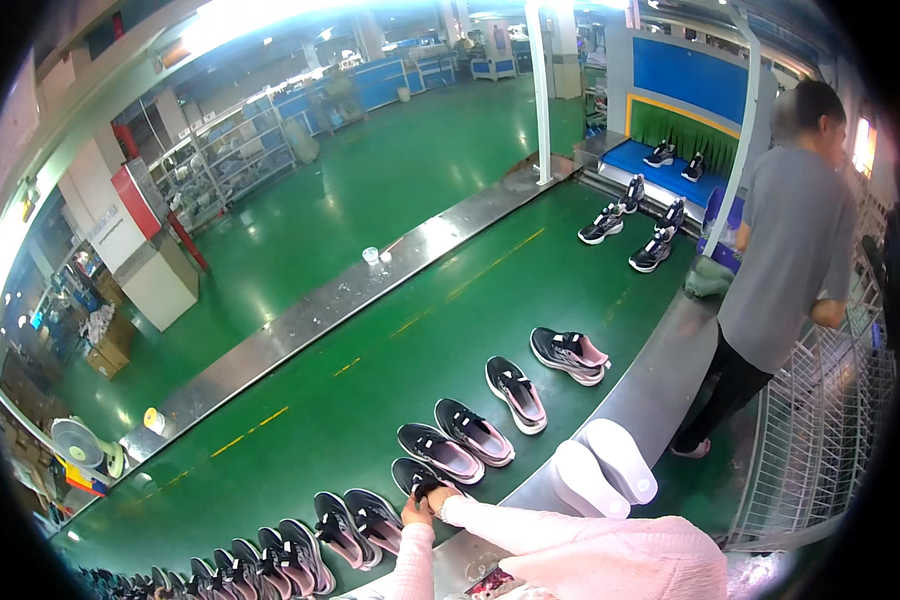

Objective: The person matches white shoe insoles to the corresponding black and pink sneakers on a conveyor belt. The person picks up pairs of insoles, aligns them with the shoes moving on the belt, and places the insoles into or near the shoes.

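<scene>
A black sneaker with a pink lining [407, 472] is at the near edge of the green conveyor belt. My left hand [416, 513] and my right hand [440, 498] meet at its opening, fingers closed on it; the fingertips are partly hidden. Just right of it lies a similar sneaker [442, 454], with another sneaker [475, 434] beside that. A pair of sneakers [348, 530] sits to the left of my hands. White soles or insoles [588, 478] rest on the metal ledge near my right forearm.
Many sneakers [280, 563] line the belt toward the lower left. Single shoes [515, 393] and pairs [602, 224] sit farther right, before a green-curtained tunnel [682, 125]. A person in grey [800, 240] stands at right by a wire rack [820, 430]. A metal rail [310, 315] borders the belt.
</scene>
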`<state>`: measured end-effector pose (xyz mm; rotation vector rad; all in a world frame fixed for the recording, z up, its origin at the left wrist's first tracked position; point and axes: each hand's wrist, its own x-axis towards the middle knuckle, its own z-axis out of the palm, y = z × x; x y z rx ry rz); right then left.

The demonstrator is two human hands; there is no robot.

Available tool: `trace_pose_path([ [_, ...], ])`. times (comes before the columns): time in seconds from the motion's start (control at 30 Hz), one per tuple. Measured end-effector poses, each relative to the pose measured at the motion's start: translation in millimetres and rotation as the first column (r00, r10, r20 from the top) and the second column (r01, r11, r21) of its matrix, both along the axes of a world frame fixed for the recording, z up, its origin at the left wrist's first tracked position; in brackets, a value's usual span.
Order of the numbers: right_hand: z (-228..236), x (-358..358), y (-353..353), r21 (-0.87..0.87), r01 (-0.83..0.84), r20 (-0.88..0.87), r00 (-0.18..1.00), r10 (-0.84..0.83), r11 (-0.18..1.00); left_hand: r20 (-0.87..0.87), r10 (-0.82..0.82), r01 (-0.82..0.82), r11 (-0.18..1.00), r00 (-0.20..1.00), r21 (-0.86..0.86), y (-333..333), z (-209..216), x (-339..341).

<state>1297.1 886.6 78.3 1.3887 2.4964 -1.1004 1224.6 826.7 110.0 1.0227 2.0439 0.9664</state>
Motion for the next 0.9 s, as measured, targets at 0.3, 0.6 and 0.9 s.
trace_pose_path([
  [0.3,30,108,-68,0.264,0.146,-0.463,0.886,-0.007,0.953,-0.472,0.144,0.108,0.878,0.87,0.467,-3,6,37],
  [0.6,175,307,-69,0.185,0.673,-0.332,0.728,-0.599,0.716,-0.287,-0.926,0.371,0.364,0.246,-0.854,61,-47,36],
  [0.9,118,374,-84,0.324,0.738,0.052,0.611,-0.79,0.592,0.017,-0.982,0.496,0.081,0.188,-0.865,40,-35,31],
])
